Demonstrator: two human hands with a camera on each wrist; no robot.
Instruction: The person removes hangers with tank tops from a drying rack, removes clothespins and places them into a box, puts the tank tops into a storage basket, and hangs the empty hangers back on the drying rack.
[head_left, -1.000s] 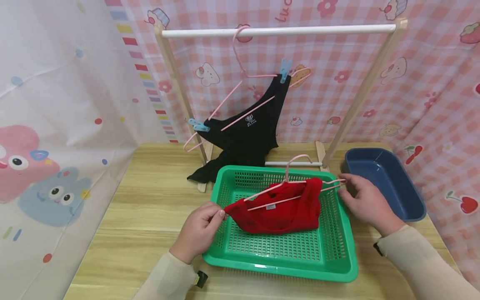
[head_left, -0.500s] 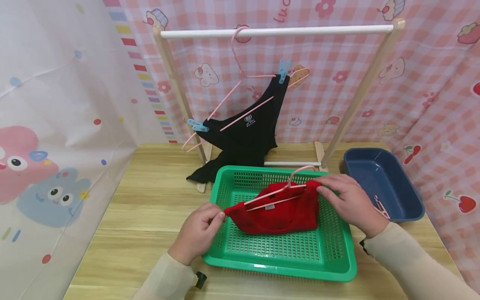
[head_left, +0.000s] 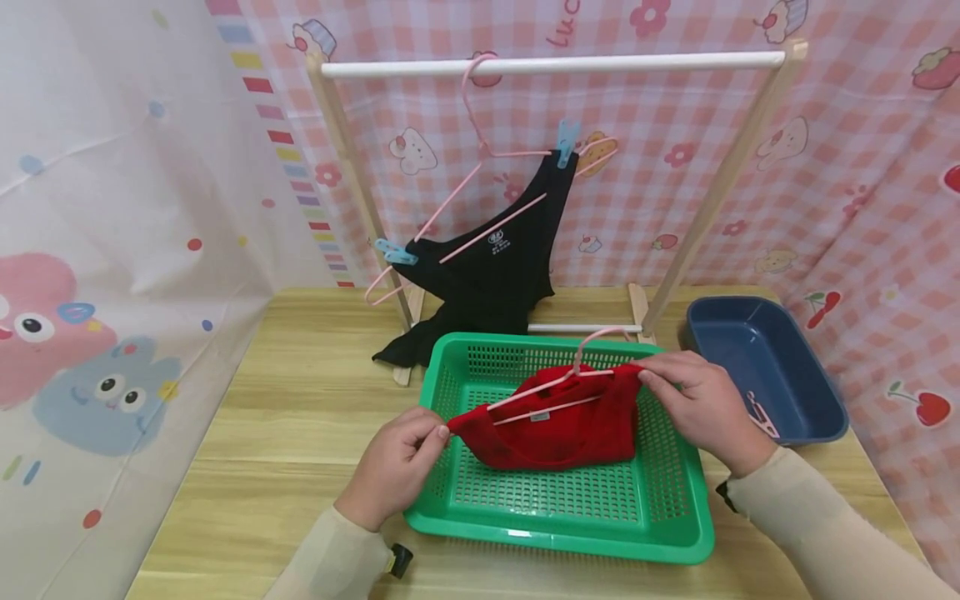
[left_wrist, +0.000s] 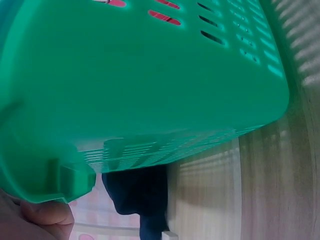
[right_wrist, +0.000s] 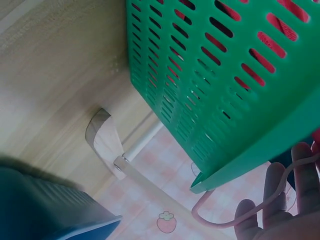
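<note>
A red tank top (head_left: 555,437) lies over a pink hanger (head_left: 578,356) inside the green basket (head_left: 600,543). My left hand (head_left: 397,467) pinches the left shoulder of the red tank top near the basket's left rim. At the opposite side, my right hand (head_left: 701,404) pinches its right shoulder with thumb and fingertips. In the right wrist view the end loop of the hanger (right_wrist: 220,224) crosses in front of the right fingers (right_wrist: 272,187). Only a few left fingertips (left_wrist: 47,214) show in the left wrist view, at the basket's rim.
Behind the basket stands a rack with a white rail (head_left: 600,63). From it hangs a black tank top (head_left: 480,287) on a pink hanger, held by blue clothespins (head_left: 567,143). A blue basin (head_left: 738,333) with a pink clothespin (head_left: 761,414) sits at the right.
My right hand has moved left from the hanger's right end to the tank top's right shoulder, which is now drawn outward over the hanger. The left hand has kept its pinch.
</note>
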